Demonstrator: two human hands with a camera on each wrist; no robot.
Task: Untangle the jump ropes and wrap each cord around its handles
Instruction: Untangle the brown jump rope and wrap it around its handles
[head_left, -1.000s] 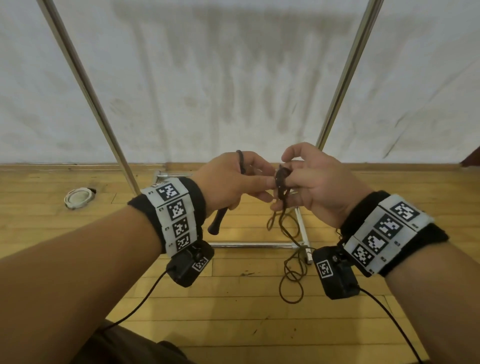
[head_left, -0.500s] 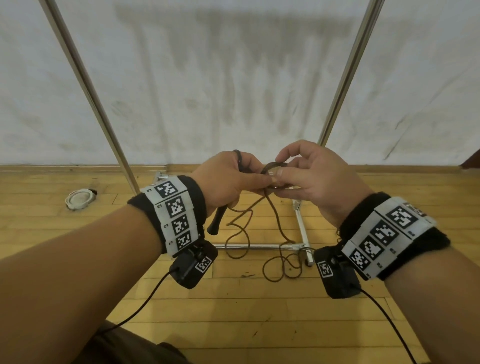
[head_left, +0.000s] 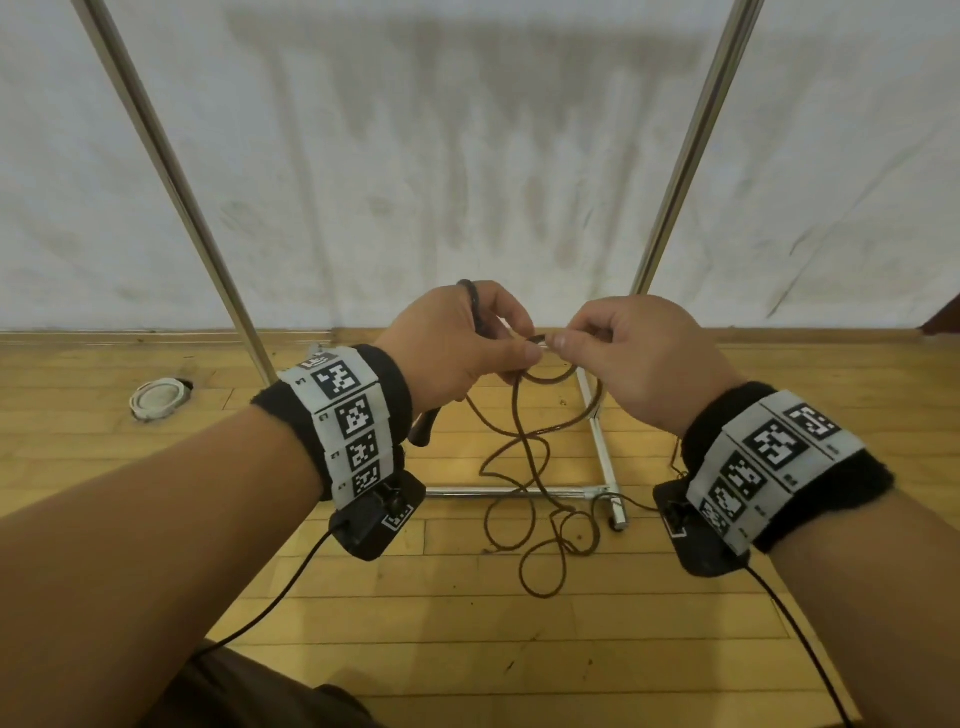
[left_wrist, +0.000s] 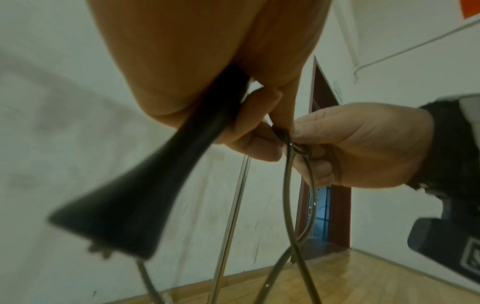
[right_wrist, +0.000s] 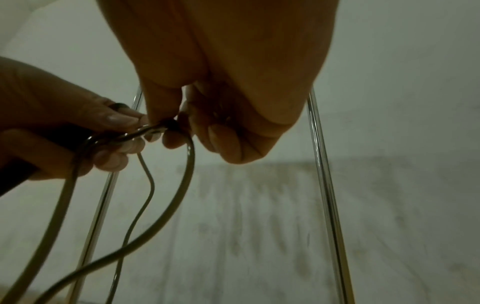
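Observation:
My left hand grips a black jump rope handle, whose flared butt points down below the palm. Its thumb and forefinger also pinch the brown cord. Just to the right, my right hand pinches the same cord at a small loop between the two hands. In the right wrist view the cord curves down from the fingertips in three strands. The rest of the cord hangs to the wooden floor and lies there in loose tangled coils. No second handle shows.
A chrome rack frame stands ahead, with slanted poles and a base bar on the floor under the cord. A white coiled object lies at the left by the wall. A white sheet hangs behind.
My right hand has moved right, away from the left, and the bunched cord it held has opened into a loop. The hanging cord has spread into wider coils on the floor.

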